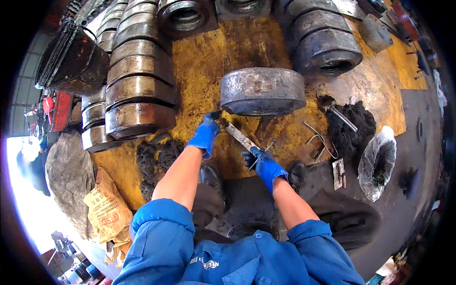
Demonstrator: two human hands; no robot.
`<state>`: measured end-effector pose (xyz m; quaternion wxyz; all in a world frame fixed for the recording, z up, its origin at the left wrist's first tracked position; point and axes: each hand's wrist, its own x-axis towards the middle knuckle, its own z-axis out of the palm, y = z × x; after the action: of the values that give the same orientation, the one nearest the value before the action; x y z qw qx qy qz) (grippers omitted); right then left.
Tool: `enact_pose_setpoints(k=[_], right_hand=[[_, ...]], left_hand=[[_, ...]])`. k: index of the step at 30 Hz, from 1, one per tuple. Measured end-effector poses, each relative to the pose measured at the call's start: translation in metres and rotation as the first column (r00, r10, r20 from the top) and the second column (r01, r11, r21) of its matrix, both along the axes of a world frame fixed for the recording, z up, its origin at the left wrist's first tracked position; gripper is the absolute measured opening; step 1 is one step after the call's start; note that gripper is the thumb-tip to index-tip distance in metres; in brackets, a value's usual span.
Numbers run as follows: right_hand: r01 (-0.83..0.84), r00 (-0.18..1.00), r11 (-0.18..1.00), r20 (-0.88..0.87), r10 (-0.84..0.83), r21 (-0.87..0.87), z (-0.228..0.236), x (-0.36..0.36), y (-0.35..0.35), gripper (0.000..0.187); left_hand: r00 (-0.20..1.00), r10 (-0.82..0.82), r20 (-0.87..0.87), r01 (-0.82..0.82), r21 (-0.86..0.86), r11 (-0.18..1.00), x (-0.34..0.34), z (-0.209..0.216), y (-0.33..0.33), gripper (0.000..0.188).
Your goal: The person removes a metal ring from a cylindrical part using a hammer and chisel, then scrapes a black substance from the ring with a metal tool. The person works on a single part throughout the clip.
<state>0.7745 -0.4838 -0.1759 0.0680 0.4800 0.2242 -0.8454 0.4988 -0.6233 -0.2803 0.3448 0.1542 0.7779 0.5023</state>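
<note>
Blue-gloved left hand (205, 134) and right hand (264, 164) both grip 1 flat metal bar (240, 137); tan printed sack (107, 205) lies left.

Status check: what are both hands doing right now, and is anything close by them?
Left hand and right hand, both blue-gloved, grip opposite ends of a flat metal strip. Large steel ring just beyond. Dark debris pile beside left hand.

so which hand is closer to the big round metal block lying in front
Left. The left hand sits just below the round metal block's lower-left edge; the right hand is farther down, holding the flat metal strip.
</note>
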Motion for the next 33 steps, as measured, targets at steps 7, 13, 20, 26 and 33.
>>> enact_pose_setpoints(k=[7, 13, 20, 26, 33], right_hand=[[0.050, 0.997, 0.997, -0.060, -0.046, 0.065, -0.016, -0.010, 0.009, 0.027], [-0.012, 0.993, 0.993, -0.120, -0.003, -0.119, -0.038, -0.006, 0.006, 0.022], [0.024, 0.985, 0.985, -0.163, -0.052, -0.170, 0.000, 0.024, 0.015, 0.019], [-0.042, 0.955, 0.987, -0.296, -0.006, -0.155, 0.065, 0.031, 0.018, 0.018], [-0.135, 0.831, 0.988, -0.552, 0.075, -0.069, 0.189, 0.041, 0.060, 0.047]], left_hand=[[0.981, -0.190, -0.046, 0.177, -0.201, 0.963, 0.009, -0.006, 0.020, 0.065], [0.951, -0.253, 0.177, 0.230, 0.145, 0.963, -0.017, -0.005, -0.015, 0.058], [0.947, -0.258, 0.193, 0.257, 0.033, 0.966, -0.011, 0.116, 0.004, 0.044], [0.953, -0.125, 0.277, 0.138, -0.030, 0.990, 0.006, 0.274, -0.008, 0.045], [0.983, -0.023, 0.183, -0.016, 0.209, 0.978, 0.020, 0.393, -0.023, 0.051]])
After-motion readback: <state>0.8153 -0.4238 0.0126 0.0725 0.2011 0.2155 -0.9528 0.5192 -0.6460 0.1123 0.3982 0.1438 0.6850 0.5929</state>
